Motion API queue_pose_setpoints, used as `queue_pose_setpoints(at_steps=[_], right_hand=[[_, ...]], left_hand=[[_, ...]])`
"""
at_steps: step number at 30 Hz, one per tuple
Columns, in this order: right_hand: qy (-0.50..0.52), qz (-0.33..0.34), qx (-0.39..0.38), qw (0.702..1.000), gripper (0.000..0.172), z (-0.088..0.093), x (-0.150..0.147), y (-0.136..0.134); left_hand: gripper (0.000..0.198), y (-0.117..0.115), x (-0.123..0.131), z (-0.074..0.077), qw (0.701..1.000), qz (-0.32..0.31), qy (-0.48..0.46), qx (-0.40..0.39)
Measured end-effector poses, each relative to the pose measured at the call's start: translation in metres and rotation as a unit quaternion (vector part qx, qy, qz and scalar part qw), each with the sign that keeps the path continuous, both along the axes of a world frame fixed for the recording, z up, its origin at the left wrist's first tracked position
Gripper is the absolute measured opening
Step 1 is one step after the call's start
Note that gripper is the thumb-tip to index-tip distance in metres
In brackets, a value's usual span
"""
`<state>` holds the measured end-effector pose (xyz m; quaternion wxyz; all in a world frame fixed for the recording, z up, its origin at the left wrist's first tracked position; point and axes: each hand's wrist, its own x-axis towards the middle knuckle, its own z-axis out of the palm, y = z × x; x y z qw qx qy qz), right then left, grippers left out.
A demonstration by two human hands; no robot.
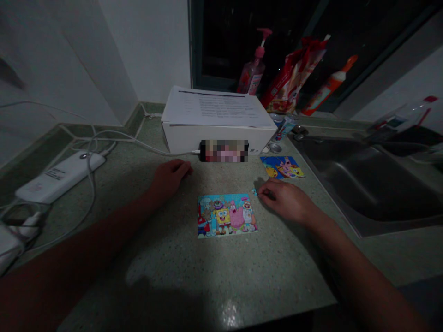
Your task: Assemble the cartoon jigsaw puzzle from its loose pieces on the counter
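Observation:
A small light-blue jigsaw puzzle piece (pixel 255 192) shows at the fingertips of my right hand (pixel 285 197), which is closed in a pinch on it. Just left of that hand, a cartoon jigsaw puzzle (pixel 226 216) lies flat on the counter, with several bright figures on a blue ground. My left hand (pixel 170 177) rests on the counter, up and to the left of the puzzle, its fingers loosely curled and nothing visible in them. Beyond my right hand lies a second cartoon picture (pixel 282 167), mostly blue, yellow and pink.
A phone (pixel 224 151) on a cable leans against a white box (pixel 218 131) with a printed sheet (pixel 224 108) on top. A white power strip (pixel 58 177) and loose cables lie left. A metal sink (pixel 363 180) borders the right. Bottles and a red bag (pixel 290 76) stand behind.

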<state>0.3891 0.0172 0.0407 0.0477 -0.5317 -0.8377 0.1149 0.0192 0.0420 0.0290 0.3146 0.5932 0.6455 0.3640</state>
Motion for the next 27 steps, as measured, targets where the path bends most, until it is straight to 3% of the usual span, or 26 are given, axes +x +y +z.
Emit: queue_pose_setpoints(at_steps=[19,27], right_hand=[[0.0,-0.009,0.004,1.0,0.019,0.007,0.008,0.006],[-0.034,-0.128,0.053,0.99,0.026,0.015,0.055,0.018]], left_hand=[[0.037,-0.001,0.0,0.003,1.0,0.004,0.017,0.004],[0.037,-0.002,0.0,0.005,1.0,0.009,0.003,-0.01]])
